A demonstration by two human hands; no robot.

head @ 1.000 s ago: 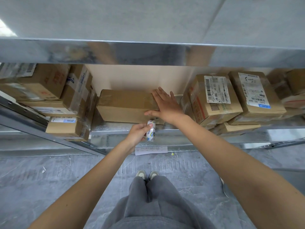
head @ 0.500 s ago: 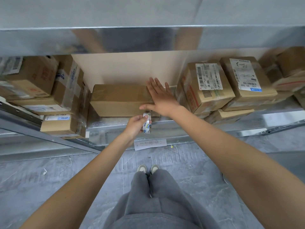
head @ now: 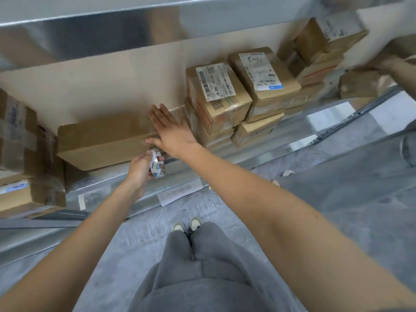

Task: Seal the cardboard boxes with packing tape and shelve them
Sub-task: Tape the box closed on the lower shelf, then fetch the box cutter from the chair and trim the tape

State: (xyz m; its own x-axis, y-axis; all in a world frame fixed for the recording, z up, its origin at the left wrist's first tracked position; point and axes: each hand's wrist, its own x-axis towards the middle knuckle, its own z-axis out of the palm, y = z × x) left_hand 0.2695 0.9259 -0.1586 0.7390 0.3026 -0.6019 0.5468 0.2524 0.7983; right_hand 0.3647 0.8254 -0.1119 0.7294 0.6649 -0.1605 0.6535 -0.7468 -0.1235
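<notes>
A long plain cardboard box (head: 101, 140) lies on the metal shelf (head: 112, 188), its taped right end under my right hand (head: 173, 131). That hand lies flat with straight fingers on the box's top right corner. Just below and in front of the box, my left hand (head: 140, 167) grips a small roll of packing tape (head: 157, 167) with a white and blue label.
Stacked labelled boxes (head: 216, 95) stand to the right of the long box, and more taped boxes (head: 20, 154) sit at the left. Another person's hand (head: 387, 61) reaches among boxes at the far right. A metal shelf (head: 90, 34) hangs overhead. My shoes (head: 186, 224) stand on the grey floor.
The view has swung and tilted, shifting the shelf left. My right hand stays flat on the box and my left keeps the tape roll. Another person's hand has come into view at right.
</notes>
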